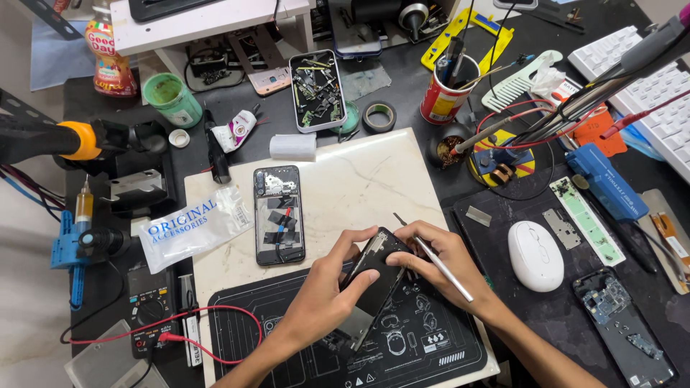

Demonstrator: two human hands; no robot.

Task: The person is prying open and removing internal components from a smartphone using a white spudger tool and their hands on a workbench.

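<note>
Head view: left hand gripping black phone part, tilted over dark mat; right hand pinching metal tweezers at its top edge. Part's lower end hidden behind left palm.

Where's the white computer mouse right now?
In the head view, the white mouse lies on the dark mat to the right of the right hand, between the metal tool that hand holds and the green circuit strip.

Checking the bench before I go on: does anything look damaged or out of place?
Nothing spilled. The opened phone on the white mat lies backless, its insides bare. A second stripped phone sits at the right edge. Both hands grip a dark phone part.
</note>
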